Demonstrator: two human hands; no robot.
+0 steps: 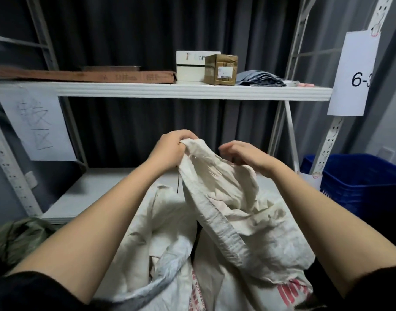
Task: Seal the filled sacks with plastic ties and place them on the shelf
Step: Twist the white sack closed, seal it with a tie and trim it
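Observation:
A white woven sack (pixel 242 212) with red print stands in front of me, its mouth pulled up toward the shelf. My left hand (pixel 170 149) grips the bunched top edge of that sack. My right hand (pixel 244 156) rests on the sack's rim just to the right, fingers curled over the fabric. A second white sack (pixel 147 239) leans against it on the left. Behind them is the white lower shelf (pixel 91 191). No plastic tie is visible.
The upper shelf (pixel 170 90) carries a flat brown carton (pixel 85 76), a white box (pixel 190 66), a small brown box (pixel 220 69) and grey bags (pixel 260 79). A blue crate (pixel 358 182) stands at the right. Green fabric (pixel 17 236) lies at the left. Paper labels hang on the uprights.

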